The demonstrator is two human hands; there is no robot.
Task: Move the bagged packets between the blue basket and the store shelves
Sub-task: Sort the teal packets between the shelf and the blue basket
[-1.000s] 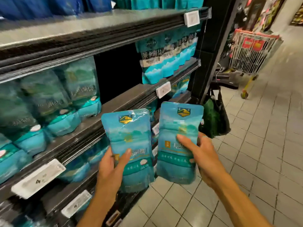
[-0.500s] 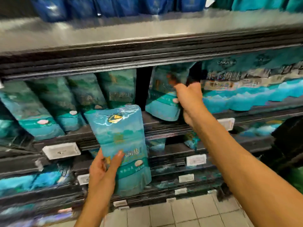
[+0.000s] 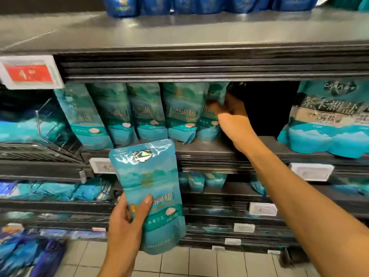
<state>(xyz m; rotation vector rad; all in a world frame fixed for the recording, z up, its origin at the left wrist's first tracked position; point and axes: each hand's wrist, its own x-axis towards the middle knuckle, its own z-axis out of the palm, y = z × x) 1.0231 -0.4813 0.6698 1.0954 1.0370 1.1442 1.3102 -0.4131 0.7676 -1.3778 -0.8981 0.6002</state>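
Observation:
My left hand grips a teal bagged packet by its lower left, holding it upright in front of the shelves. My right hand reaches onto the middle shelf and holds another teal packet standing at the right end of a row of like packets. Its fingers curl round that packet's right edge. The blue basket is out of view.
To the right of my right hand is a dark gap on the shelf, then larger teal bags. Dark blue bags line the top shelf. A wire divider stands at left. Lower shelves hold more packets; tiled floor lies below.
The view has turned to face the shelves. My right hand has carried its packet up and left into the row on the middle shelf. The left hand keeps its packet low.

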